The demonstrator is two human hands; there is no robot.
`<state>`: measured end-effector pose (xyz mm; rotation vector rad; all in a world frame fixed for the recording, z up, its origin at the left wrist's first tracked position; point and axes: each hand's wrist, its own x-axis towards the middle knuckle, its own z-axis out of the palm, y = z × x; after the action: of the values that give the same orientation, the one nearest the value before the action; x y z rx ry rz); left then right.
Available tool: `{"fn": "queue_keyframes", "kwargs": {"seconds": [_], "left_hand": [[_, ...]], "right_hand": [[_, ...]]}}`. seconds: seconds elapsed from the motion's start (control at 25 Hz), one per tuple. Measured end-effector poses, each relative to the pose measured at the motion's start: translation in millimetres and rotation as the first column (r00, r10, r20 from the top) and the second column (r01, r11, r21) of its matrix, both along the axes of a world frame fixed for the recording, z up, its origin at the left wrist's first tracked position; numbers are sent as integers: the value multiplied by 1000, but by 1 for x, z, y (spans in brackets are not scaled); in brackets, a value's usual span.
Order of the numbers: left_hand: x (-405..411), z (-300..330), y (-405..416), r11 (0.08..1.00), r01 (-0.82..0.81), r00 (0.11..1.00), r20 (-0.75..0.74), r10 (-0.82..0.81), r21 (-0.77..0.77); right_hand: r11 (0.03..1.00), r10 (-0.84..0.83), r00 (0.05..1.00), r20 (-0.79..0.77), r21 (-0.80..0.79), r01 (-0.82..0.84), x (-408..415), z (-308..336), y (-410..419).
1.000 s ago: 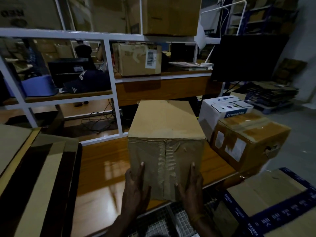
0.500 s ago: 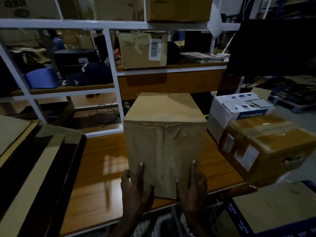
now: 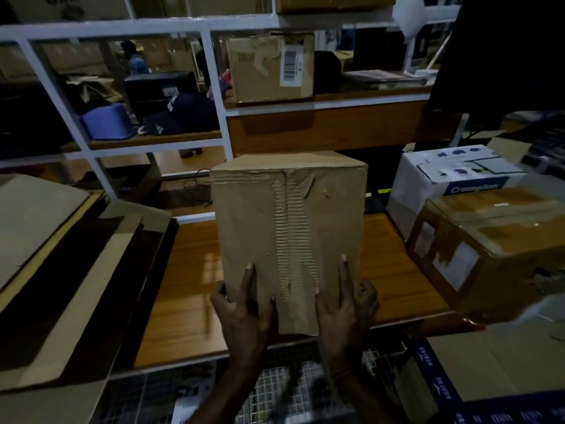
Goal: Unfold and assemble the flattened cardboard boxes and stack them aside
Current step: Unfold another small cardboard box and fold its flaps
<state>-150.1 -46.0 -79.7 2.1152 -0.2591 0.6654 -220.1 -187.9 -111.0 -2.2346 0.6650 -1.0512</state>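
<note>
Wooden surface, dimly lit, under white shelving — both hands' fingers grasp the assembled cardboard box low on its near face, left hand and right hand at either corner. Flattened cardboard lies left; taped boxes right.

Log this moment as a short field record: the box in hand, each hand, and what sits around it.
box in work: assembled cardboard box, upright on the wooden table, torn strip down its front face
left hand: grips the box's lower left corner, fingers straight on the front, thumb round the side
right hand: grips the lower right corner likewise
left of box: flattened cardboard sheets, stacked
right of box: taped brown box; white Crompton box behind it
shelf behind: barcode-labelled carton
</note>
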Motion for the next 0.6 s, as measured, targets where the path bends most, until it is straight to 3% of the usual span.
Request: {"fn": "queue_keyframes", "kwargs": {"seconds": [0.04,0.08,0.2,0.6], "left_hand": [[-6,1,5,1000,-6,1000,-2,6,11],[-11,3,10,1000,-4,1000,-9,4,3],[-37,11,41,1000,9,1000,21,-9,-5],[-125,43,125,998,-41,997,69,38,51]], "right_hand": [[1000,13,999,-41,7,-13,1,21,0],[998,-59,998,20,-24,60,4,42,4],[997,-45,998,35,62,43,-15,49,31],[1000,-19,997,72,-10,20,-93,74,115]]}}
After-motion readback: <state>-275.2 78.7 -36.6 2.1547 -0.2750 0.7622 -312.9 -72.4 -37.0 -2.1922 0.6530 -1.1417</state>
